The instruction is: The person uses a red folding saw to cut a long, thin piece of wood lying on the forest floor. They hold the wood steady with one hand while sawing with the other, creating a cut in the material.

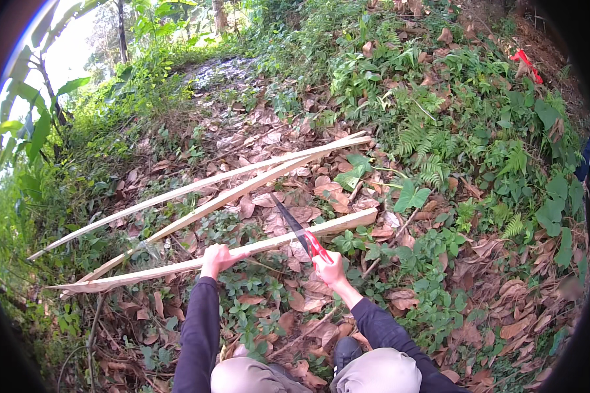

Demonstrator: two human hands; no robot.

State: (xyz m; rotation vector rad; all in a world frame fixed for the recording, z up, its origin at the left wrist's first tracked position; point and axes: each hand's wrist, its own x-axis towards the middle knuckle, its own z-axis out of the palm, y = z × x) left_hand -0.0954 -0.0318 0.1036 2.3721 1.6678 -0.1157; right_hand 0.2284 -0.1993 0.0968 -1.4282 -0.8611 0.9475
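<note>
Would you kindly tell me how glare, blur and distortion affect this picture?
In the head view, glare washes out the sky at upper left; in the same view, the saw, right hand and left hand are well lit; also there, the nearest wooden strip looks bowed, perhaps from the fisheye lens, and a hazy smudge sits at right.

Dry brown leaves (516,327) strewn about; ferns (432,169) right; red object (526,65) upper right; dark trunk (122,33) upper left.
</note>
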